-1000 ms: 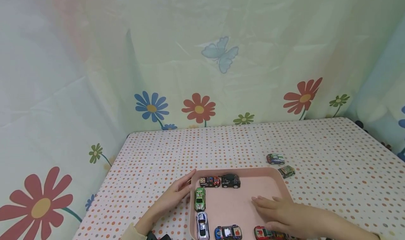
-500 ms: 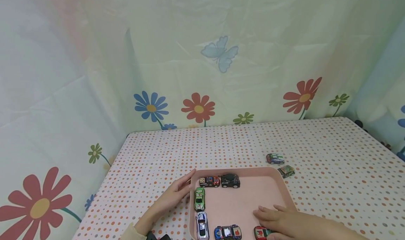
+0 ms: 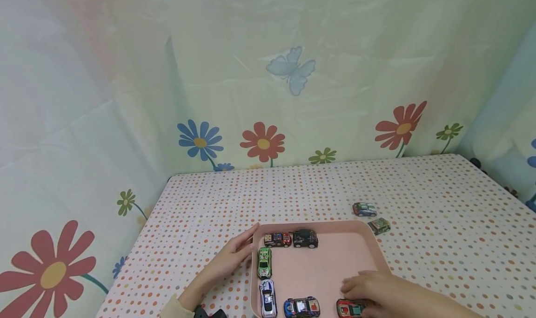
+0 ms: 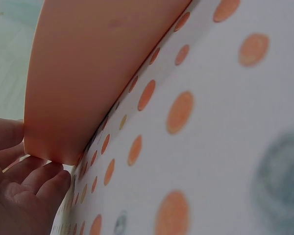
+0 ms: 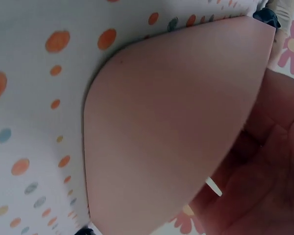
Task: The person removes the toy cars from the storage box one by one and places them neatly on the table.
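Observation:
A pink tray (image 3: 326, 226) lies on the dotted tablecloth. My left hand (image 3: 228, 259) holds its far left corner; in the left wrist view, the fingers (image 4: 49, 183) curl around the corner. My right hand (image 3: 377, 287) reaches over the right wall, bent fingers low beside a red toy car (image 3: 347, 308), covering its right end. Whether it grips a car is hidden. Also in the tray are a blue toy car (image 3: 301, 307), a white one (image 3: 268, 298), a green one (image 3: 264, 263), a dark red one (image 3: 277, 240) and a black one (image 3: 305, 238).
Outside the tray's far right corner stand a blue-and-green toy car (image 3: 365, 209) and a camouflage-patterned one (image 3: 379, 226). A flower-printed curtain (image 3: 226, 76) hangs behind the table. Dark objects (image 3: 211, 314) sit beside my left wrist.
My right hand has gone from straight fingers over the tray to bent fingers lower by the red car. My left hand and the other cars stay put.

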Action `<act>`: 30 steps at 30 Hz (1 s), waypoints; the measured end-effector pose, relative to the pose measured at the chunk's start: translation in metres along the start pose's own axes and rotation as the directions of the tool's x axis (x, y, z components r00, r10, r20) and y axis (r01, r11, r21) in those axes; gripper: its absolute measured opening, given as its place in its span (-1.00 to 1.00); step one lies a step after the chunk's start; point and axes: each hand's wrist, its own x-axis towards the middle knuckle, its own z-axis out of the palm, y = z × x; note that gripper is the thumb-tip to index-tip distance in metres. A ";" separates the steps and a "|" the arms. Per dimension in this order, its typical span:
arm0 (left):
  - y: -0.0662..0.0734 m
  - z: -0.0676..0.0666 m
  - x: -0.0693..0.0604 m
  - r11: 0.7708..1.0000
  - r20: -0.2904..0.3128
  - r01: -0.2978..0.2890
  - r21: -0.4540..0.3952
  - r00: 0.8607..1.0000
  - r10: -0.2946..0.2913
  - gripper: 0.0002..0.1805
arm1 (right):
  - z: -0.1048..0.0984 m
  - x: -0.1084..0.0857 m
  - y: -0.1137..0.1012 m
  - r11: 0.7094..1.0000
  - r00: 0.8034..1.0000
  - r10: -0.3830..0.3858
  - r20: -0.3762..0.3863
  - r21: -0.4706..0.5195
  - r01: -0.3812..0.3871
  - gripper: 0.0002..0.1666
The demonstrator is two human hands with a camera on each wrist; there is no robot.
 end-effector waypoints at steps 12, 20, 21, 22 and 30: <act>0.000 -0.001 0.000 1.000 -0.007 0.007 0.012 1.000 -0.007 -0.43 | 0.003 0.005 -0.008 0.949 0.988 0.147 -0.050 0.290 -0.126 -0.87; -0.002 -0.001 0.000 1.000 0.002 -0.003 0.025 1.000 0.003 -0.43 | 0.000 0.006 0.001 0.930 0.995 0.073 -0.068 0.365 -0.043 -0.82; -0.002 -0.001 0.000 1.000 0.003 -0.005 0.026 1.000 0.005 -0.43 | -0.001 0.005 0.002 0.916 0.995 0.084 -0.060 0.396 -0.054 -0.81; -0.002 -0.001 0.000 1.000 0.005 -0.006 0.026 1.000 0.006 -0.43 | -0.002 0.005 0.003 0.901 0.994 0.101 -0.048 0.429 -0.071 -0.80; -0.001 -0.001 0.000 1.000 0.003 -0.002 0.027 1.000 0.002 -0.42 | -0.021 0.001 0.012 0.843 0.989 0.142 -0.049 0.530 -0.094 -0.73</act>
